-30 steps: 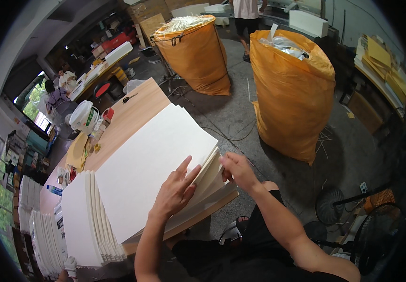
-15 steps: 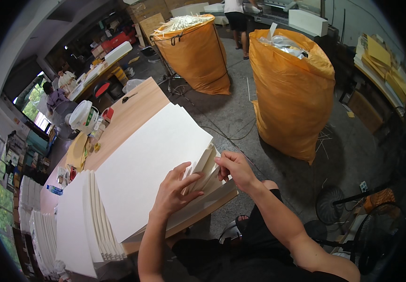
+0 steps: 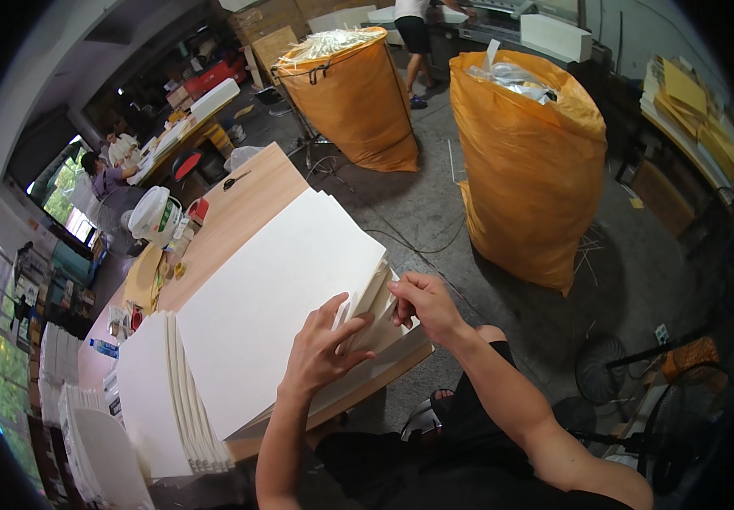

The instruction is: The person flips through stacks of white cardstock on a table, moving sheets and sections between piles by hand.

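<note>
A large stack of white sheets (image 3: 278,285), card-like, lies at an angle on the wooden table in front of me. At its near right corner are narrow folded edges (image 3: 373,293), layered one over another. My left hand (image 3: 320,353) rests against these edges with thumb and fingers spread apart. Just to the right, my right hand (image 3: 424,308) is closed, its thumb and curled fingers pinching the outer edge of the sheets at the corner. The fingertips partly hide what they grip. A second stack of folded white sheets (image 3: 150,391) fans out to the left.
Farther along the wooden table (image 3: 244,191) lie scissors (image 3: 235,180), a white bucket (image 3: 155,212) and rolls of tape. Two big orange sacks (image 3: 528,170) stand on the floor beyond. A floor fan (image 3: 686,416) is at lower right. Other people are in the background.
Both hands keep nearly the same pose at the folded corner. The view has shifted slightly. A person in the background has stepped to the left.
</note>
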A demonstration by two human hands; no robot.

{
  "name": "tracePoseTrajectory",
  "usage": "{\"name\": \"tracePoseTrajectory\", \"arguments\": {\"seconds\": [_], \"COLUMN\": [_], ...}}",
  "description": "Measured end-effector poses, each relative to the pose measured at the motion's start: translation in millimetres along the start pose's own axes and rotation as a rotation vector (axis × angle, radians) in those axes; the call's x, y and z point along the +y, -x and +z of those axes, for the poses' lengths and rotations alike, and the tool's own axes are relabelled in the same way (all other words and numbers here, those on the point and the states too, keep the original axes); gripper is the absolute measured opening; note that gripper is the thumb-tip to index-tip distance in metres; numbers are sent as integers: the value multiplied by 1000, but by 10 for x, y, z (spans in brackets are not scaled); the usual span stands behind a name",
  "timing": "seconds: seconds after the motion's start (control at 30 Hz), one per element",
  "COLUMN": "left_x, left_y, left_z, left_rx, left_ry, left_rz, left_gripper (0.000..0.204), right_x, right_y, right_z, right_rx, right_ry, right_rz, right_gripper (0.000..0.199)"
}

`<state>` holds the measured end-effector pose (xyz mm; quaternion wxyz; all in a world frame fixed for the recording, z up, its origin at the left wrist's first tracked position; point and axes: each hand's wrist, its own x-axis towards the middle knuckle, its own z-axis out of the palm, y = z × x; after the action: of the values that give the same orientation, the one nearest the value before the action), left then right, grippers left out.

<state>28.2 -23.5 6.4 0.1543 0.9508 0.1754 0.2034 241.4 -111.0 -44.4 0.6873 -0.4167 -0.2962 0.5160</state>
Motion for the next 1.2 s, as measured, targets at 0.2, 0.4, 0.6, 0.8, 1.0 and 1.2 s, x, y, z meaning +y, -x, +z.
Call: {"name": "tracePoseTrajectory", "arguments": {"seconds": [0.2,0.4,0.6,0.8,1.0,1.2], "left_x": [-154,-158,-56,-69,-133,-51], "left_y": [23,31,10,-3,-15,50], "left_z": [49,92,17,17,5,174], "left_rx": [-4,44,-21,-12,-18,-79], "left_ry": [57,17,-37,26,50,-293], "left_rz": [26,9,9,23,23,197], "left_gripper": [58,48,45,56,57,65], "right_x": [4,87,16,65,121,332], "right_y": [48,54,13,38,412,390], "right_z": [-26,-27,-7,-69,-17,53], "right_rx": [-4,66,3,57,237,-309], "right_ry": [28,308,-59,91,1162,1534], "right_rz": [-28,-123,-1,-100,-701,-663], "right_gripper": [35,33,30,31,20,48]}}
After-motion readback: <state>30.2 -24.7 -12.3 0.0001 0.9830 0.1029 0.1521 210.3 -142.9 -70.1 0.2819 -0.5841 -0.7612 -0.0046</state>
